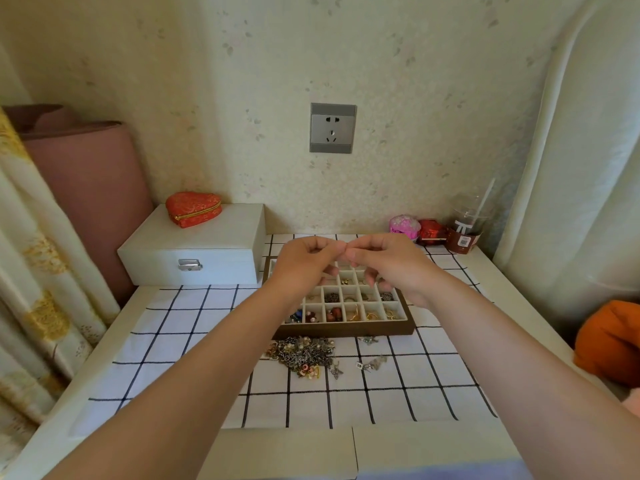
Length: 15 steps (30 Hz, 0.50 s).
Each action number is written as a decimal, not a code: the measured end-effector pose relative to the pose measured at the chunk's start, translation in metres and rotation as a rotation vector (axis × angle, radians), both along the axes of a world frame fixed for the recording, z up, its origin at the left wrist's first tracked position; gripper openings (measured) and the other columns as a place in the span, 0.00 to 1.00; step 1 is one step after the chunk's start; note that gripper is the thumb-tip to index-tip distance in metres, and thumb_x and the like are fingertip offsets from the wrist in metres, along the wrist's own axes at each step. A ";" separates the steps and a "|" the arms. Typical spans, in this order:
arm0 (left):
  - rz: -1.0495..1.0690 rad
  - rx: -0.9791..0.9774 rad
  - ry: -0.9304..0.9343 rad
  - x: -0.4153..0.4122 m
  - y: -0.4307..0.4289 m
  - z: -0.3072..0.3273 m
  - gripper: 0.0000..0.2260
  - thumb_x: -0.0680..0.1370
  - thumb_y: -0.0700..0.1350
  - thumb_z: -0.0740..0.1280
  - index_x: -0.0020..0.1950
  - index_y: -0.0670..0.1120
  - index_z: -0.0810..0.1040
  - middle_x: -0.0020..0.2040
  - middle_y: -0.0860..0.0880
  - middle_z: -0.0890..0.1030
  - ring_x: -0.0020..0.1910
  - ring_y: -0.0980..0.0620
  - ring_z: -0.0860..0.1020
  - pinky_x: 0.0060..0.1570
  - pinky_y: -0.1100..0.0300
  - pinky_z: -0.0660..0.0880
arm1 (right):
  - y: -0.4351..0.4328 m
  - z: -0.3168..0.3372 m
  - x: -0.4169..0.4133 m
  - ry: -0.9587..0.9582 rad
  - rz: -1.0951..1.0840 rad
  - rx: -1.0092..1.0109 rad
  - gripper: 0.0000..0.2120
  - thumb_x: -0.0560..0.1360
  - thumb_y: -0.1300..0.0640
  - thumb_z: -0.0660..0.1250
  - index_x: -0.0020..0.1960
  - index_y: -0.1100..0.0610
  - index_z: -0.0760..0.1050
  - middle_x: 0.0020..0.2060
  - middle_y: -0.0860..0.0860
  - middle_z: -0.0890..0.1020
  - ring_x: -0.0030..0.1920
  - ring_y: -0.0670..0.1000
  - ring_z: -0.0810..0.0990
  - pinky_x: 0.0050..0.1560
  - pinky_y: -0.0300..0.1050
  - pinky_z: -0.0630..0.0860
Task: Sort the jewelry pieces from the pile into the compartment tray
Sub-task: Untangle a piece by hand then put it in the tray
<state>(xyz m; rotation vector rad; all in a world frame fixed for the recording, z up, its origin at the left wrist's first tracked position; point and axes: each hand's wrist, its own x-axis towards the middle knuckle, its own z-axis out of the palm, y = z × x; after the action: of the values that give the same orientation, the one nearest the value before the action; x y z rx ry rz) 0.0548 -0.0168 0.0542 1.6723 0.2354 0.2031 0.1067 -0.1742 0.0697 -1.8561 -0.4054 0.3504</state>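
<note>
A wooden compartment tray [346,330] sits mid-table, its cream cells holding small earrings, beads and rings. In front of it lies the pile of tangled jewelry [303,351], with a few loose pieces [372,363] to its right. Both hands are raised above the tray's far half. My left hand [304,265] and my right hand [388,261] meet at the fingertips, thumbs and forefingers pinched together. Whatever is between them is too small to make out.
A white latched box [194,247] with a red heart-shaped pouch [193,208] on it stands at the back left. Pink and red items [403,225] and a plastic cup [465,226] stand at the back right. A checked cloth [194,327] covers the table.
</note>
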 end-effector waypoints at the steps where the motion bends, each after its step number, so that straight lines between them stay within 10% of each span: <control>1: 0.004 -0.037 0.017 0.003 0.001 0.002 0.07 0.79 0.49 0.70 0.52 0.46 0.84 0.45 0.51 0.86 0.36 0.57 0.80 0.36 0.64 0.77 | 0.002 0.001 0.003 -0.013 0.007 -0.001 0.05 0.76 0.57 0.72 0.52 0.54 0.83 0.40 0.48 0.85 0.28 0.46 0.74 0.24 0.36 0.65; 15: -0.005 -0.227 0.160 0.029 0.010 0.015 0.14 0.73 0.54 0.75 0.54 0.48 0.84 0.43 0.55 0.86 0.30 0.59 0.74 0.29 0.66 0.71 | 0.007 0.009 0.036 -0.118 0.127 0.090 0.08 0.78 0.59 0.70 0.55 0.50 0.84 0.45 0.50 0.87 0.31 0.48 0.75 0.26 0.35 0.67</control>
<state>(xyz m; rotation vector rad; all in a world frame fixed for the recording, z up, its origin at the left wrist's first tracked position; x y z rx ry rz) 0.0837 -0.0069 0.0691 1.4640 0.3616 0.0365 0.1428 -0.1673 0.0785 -1.7729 -0.6123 0.3042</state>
